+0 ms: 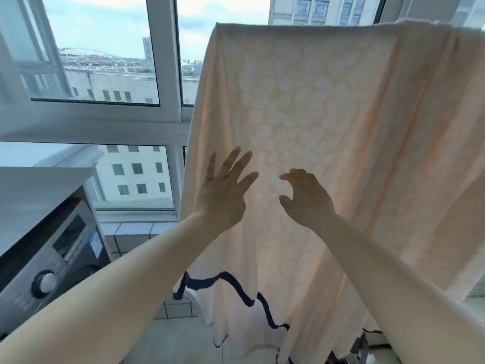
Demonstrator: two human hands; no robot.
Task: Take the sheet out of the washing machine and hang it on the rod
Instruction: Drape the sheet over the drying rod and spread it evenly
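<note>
A pale peach sheet (pixel 328 106) with a faint round pattern and a dark blue hem hangs draped over a line at the top right; the rod itself is hidden under the fabric. My left hand (pixel 223 190) is raised in front of the sheet's left part, fingers spread and straight. My right hand (pixel 304 198) is beside it, fingers loosely curled with nothing between them. Whether either hand touches the cloth cannot be told. The dark grey washing machine (pixel 47 264) stands at the lower left.
Large white-framed windows (pixel 168 74) run behind the sheet, with buildings outside. A tiled ledge (pixel 131 235) sits under the windows beside the machine. The sheet's hem hangs down to near the pale floor (pixel 178 340). Dark objects lie at the bottom right.
</note>
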